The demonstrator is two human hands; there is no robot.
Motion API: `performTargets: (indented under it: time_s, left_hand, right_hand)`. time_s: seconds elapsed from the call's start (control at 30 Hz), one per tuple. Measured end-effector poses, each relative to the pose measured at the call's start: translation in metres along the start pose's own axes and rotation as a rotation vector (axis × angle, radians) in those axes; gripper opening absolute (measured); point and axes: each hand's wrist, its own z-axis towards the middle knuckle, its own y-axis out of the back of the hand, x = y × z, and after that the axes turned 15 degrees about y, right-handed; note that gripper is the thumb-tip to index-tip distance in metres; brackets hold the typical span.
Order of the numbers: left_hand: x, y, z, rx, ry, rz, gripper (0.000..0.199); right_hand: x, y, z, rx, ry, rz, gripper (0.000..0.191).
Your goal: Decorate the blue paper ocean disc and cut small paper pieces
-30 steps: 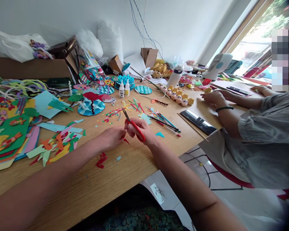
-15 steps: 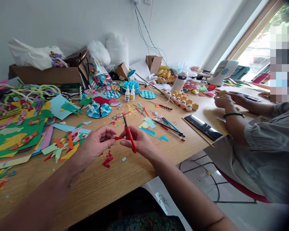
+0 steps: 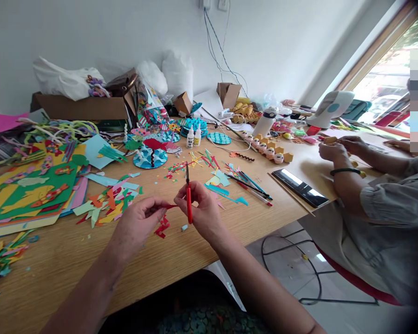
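My left hand [image 3: 144,215] pinches a small piece of red paper [image 3: 170,206] over the wooden table [image 3: 149,273]. In my right hand [image 3: 200,208] are red-handled scissors [image 3: 189,202], held upright with the dark blades pointing away from me and looking closed. The red piece spans the small gap between my hands, its right end close to my right fingertips. Red paper scraps [image 3: 162,227] lie on the table just beneath, and a small light blue scrap [image 3: 184,228] is right of them.
Coloured paper and scraps [image 3: 104,199] cover the left side. Glue bottles [image 3: 190,138] and a blue decorated disc [image 3: 150,157] stand behind. Pens [image 3: 251,185], a black phone [image 3: 300,187] and a thin stick lie to the right, beside another person's hands [image 3: 334,150].
The scissors have turned from a slant to nearly upright in my right hand. My left hand has shifted slightly, and more of the red piece shows between my hands. The view has moved a little left.
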Motion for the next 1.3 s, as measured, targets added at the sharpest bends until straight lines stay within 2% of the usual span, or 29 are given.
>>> performTargets:
  time_s: [0.1, 0.2, 0.37, 0.53, 0.7, 0.87, 1.1, 1.3]
  left_hand:
    - [0.001, 0.002, -0.002, -0.05, -0.036, -0.02, 0.011]
    - [0.001, 0.001, -0.004, -0.048, -0.053, -0.038, 0.009]
    - [-0.002, -0.001, -0.007, -0.015, -0.016, -0.081, 0.011]
    - [0.003, 0.004, -0.005, -0.02, -0.035, -0.129, 0.012]
    - [0.007, 0.009, -0.007, -0.038, -0.045, -0.354, 0.012]
    - [0.004, 0.007, -0.011, -0.017, -0.037, -0.446, 0.012]
    - [0.007, 0.005, -0.011, 0.041, -0.06, -0.398, 0.006]
    - [0.01, 0.003, -0.011, 0.031, -0.06, -0.373, 0.007]
  right_hand:
    - [0.001, 0.001, -0.003, 0.051, 0.025, -0.073, 0.018]
    - [-0.002, 0.0, -0.005, 0.103, 0.046, -0.093, 0.015]
    - [-0.005, -0.005, -0.004, 0.08, 0.013, -0.084, 0.014]
    - [0.007, 0.001, -0.005, 0.07, 0.038, -0.153, 0.016]
    - [0.012, 0.014, -0.018, 0.311, 0.062, -0.298, 0.025]
    - [0.011, 0.013, -0.026, 0.418, 0.077, -0.395, 0.025]
    - [0.016, 0.008, -0.022, 0.447, 0.073, -0.391, 0.027]
    - [0.016, 0.006, -0.021, 0.437, 0.071, -0.393, 0.033]
